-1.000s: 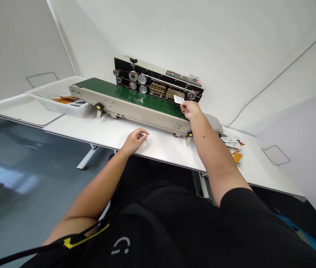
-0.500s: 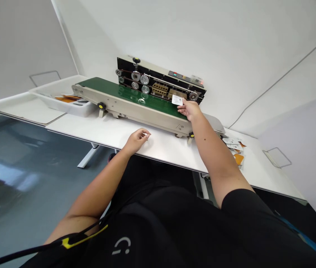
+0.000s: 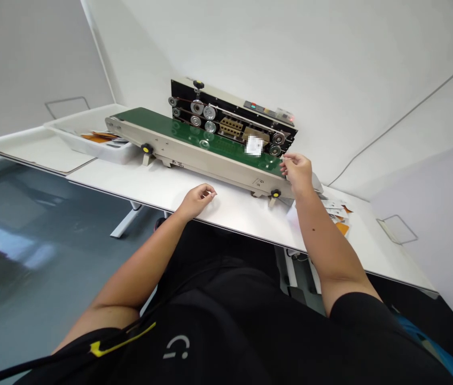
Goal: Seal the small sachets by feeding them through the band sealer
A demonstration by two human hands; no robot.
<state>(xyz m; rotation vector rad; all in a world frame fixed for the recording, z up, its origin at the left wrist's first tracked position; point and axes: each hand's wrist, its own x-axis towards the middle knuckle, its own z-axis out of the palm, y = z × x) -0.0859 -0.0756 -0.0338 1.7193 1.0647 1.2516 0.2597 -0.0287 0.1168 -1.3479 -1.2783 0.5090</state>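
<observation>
One white sachet (image 3: pixel 254 145), blurred, lies on the green conveyor belt (image 3: pixel 194 136) of the one band sealer (image 3: pixel 230 115), near but not touching the right hand (image 3: pixel 296 172), whose fingers curl loosely around nothing just by the belt's near edge. The left hand (image 3: pixel 197 201) rests half-closed and empty on the white worktop (image 3: pixel 226 214), well apart from the belt. Beyond the right hand lies one loose pile of sachets (image 3: pixel 336 210), too jumbled to count, and at the far left stands one white bin (image 3: pixel 90 152) of orange and white packets.
</observation>
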